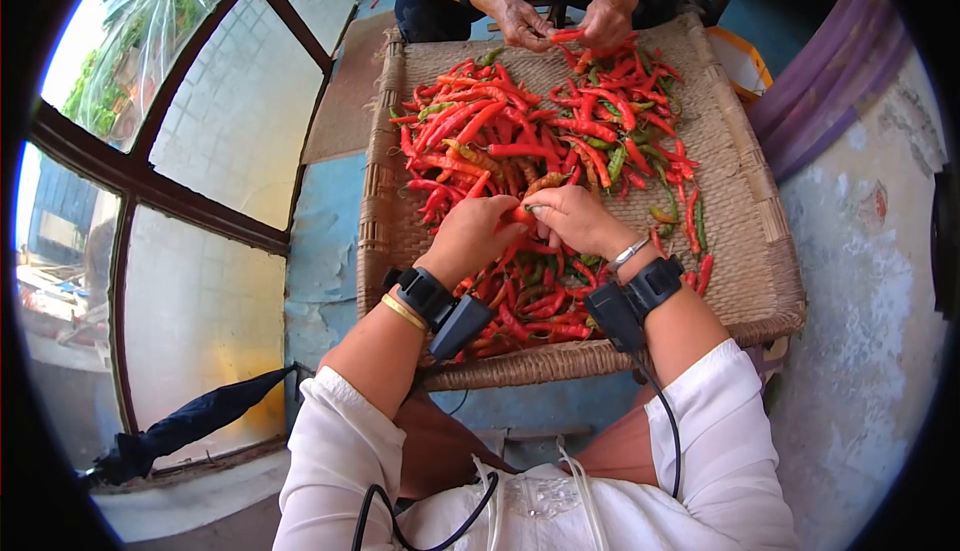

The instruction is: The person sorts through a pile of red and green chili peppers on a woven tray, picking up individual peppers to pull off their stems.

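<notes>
My left hand (474, 235) is closed around a red chili pepper (522, 216), of which only a short part shows between my hands. My right hand (580, 220) meets it there, thumb and fingers pinched at the pepper's stem end. Both hands are over a large pile of chili peppers (480, 121), mostly red with some green and orange ones. More red chili peppers (540, 301) lie below my hands, towards the near rim. The peppers rest on a woven tray (740, 211) with a thick braided edge.
Across the tray, another person's hands (560, 29) hold a red pepper. Windows (215, 111) line the left, with a folded dark umbrella (190, 426) below. A purple curtain (830, 71) and a worn wall (860, 251) stand at the right. Cables hang from my wrist devices.
</notes>
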Available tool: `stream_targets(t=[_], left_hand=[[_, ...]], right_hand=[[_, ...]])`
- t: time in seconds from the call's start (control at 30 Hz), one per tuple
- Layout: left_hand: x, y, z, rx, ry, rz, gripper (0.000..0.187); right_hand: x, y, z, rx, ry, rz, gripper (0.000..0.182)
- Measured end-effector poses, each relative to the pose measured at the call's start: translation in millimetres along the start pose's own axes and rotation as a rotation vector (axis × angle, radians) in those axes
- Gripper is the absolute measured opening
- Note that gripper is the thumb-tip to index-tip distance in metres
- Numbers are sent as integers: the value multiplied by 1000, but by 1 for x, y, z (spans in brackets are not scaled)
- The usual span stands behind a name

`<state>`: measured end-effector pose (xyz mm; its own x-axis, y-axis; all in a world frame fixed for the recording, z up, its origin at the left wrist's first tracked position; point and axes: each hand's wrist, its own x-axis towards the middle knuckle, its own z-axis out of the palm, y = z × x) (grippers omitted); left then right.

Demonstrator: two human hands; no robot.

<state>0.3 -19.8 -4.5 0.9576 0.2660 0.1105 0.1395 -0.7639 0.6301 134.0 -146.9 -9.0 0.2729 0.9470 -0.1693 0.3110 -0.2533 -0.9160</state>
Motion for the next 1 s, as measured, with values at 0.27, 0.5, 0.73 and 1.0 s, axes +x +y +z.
stream_targets(t=[0.27, 0.5, 0.73, 1.0], left_hand=[[-1, 2, -11, 108, -48, -196, 22], [-4, -5, 3, 9, -191, -112, 23], [-4, -9, 7, 41, -225, -21, 30], [0, 2, 4, -18, 129, 34, 26]], right_hand=[[-13, 4, -59, 851, 233, 86, 19], [-6, 13, -47, 467, 378, 267, 32], [2, 24, -6, -598, 537, -208, 28], [0, 5, -3, -424, 263, -103, 20]])
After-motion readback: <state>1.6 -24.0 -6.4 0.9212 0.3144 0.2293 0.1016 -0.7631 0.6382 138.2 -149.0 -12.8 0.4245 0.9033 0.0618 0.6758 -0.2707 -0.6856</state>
